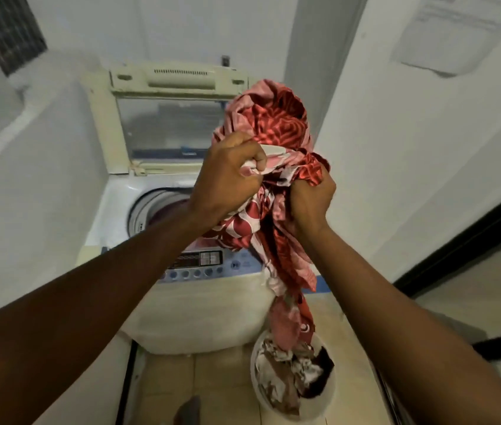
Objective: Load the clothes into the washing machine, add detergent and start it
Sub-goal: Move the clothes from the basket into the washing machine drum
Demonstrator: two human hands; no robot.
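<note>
both arms are stretched out over the washing machine (181,302), and between them hangs a long red and pink patterned cloth (273,127). the left hand (227,176) has its grip pressed together around a fold of the cloth near the top of the bundle, the fingers curled tight with a bit of pale fabric showing between them. the right hand (312,200) is fisted just beside it and a little lower, its grip clamped on a twisted, shinier red part. above the two hands the cloth bunches up in a loose heap; below them it trails down in a narrow tail past the front edge of the machine.

that tail reaches down to a round white laundry basket (256,381) standing on the tiled floor (212,391) just in front of the machine, to its right. more crumpled clothes (292,375), white, brown and dark, lie inside the basket, and the end of the cloth touches them.

the machine is a top loader with its lid (169,124) raised upright at the back, so the drum opening (154,210) is open, with something dark purplish inside. the control panel (200,265) with its row of blue buttons runs along the near edge, partly behind the left forearm. white walls stand close on both sides.
</note>
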